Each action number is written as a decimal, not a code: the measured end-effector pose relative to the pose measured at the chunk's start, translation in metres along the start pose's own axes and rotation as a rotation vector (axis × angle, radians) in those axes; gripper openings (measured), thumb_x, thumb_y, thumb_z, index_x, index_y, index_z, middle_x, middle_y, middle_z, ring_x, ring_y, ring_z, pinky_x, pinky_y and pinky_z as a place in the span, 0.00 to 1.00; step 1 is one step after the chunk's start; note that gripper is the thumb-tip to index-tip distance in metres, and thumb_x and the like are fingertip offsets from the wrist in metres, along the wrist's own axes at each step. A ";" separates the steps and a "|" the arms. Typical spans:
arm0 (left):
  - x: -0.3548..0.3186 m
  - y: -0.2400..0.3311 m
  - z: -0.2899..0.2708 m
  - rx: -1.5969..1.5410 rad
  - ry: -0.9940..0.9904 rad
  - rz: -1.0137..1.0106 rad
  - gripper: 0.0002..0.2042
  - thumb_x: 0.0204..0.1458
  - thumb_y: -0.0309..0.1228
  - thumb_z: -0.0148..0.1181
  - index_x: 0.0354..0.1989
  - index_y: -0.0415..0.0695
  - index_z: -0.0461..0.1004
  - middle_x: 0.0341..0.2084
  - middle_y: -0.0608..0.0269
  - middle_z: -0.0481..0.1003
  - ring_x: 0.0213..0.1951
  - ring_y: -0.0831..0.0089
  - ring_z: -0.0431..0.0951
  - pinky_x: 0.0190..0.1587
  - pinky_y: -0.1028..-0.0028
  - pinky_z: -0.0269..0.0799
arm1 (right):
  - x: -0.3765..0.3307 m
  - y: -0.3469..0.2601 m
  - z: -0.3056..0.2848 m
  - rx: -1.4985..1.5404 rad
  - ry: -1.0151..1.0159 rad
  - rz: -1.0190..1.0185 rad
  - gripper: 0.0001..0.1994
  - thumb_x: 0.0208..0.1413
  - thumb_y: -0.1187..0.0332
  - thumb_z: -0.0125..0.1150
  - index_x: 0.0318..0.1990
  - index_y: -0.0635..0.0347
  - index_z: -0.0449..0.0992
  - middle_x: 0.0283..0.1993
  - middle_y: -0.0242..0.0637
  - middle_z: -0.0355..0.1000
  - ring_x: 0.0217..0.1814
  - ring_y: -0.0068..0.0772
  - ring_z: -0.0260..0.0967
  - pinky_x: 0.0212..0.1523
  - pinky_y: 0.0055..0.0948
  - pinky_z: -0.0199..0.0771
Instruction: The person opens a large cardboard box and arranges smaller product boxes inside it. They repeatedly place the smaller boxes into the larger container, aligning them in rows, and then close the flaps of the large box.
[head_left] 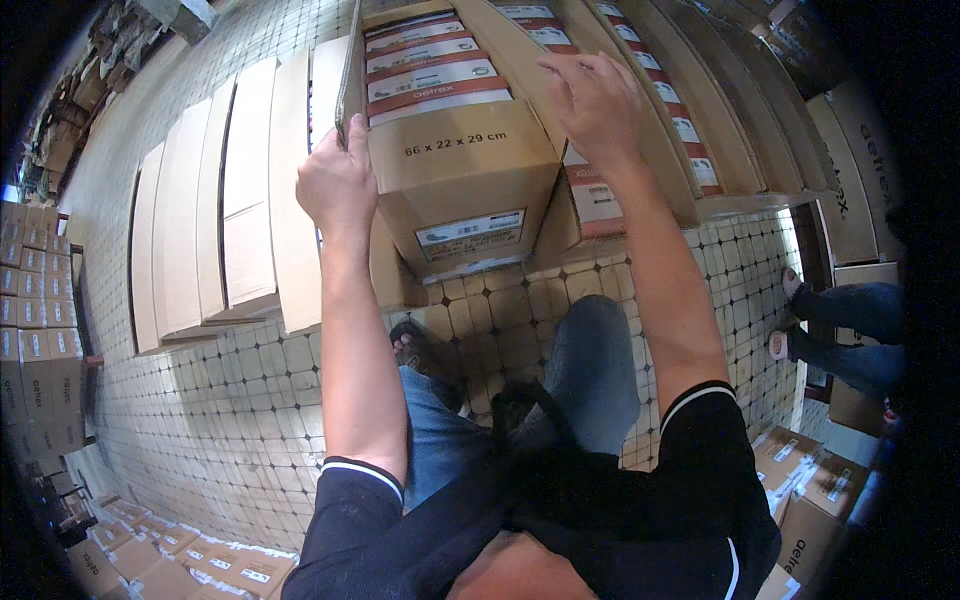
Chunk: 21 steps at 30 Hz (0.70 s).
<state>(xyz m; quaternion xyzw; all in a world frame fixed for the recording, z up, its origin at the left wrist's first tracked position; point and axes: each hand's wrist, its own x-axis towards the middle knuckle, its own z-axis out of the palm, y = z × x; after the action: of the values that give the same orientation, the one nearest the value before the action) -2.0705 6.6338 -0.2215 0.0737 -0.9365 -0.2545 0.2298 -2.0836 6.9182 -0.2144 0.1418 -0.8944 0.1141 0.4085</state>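
Note:
An opened brown carton (470, 185) stands in front of me, with a white label on its near side. Inside it is a row of red-and-white shoe boxes (430, 75). My left hand (338, 185) grips the carton's raised left flap (350, 75), thumb on the inner side. At the right, my right hand (598, 110) is at the edge of the right flap (515, 65), with its fingers bent over it; the exact contact is partly hidden. The near end flap (455, 140) lies between my hands, touched by neither.
More open cartons (660, 90) of shoe boxes stand close on the right. Several cartons (250, 190) with raised flaps line the left. Stacked cartons (40, 370) rise at the far left, and others (810, 475) lie at the lower right. Another person's legs (840, 325) show at right on the tiled floor (200, 410).

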 end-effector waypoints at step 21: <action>0.004 -0.002 -0.004 -0.079 -0.010 0.063 0.24 0.62 0.48 0.51 0.22 0.41 0.77 0.15 0.50 0.75 0.22 0.51 0.78 0.29 0.57 0.73 | 0.006 -0.008 -0.007 -0.047 -0.153 0.031 0.13 0.62 0.63 0.51 0.50 0.46 0.78 0.43 0.38 0.78 0.51 0.42 0.72 0.63 0.45 0.62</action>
<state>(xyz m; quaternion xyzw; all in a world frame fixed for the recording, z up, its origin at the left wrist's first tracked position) -2.0721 6.6298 -0.2181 0.0339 -0.9286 -0.2843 0.2359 -2.0794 6.9122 -0.2049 0.1268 -0.9275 0.0883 0.3405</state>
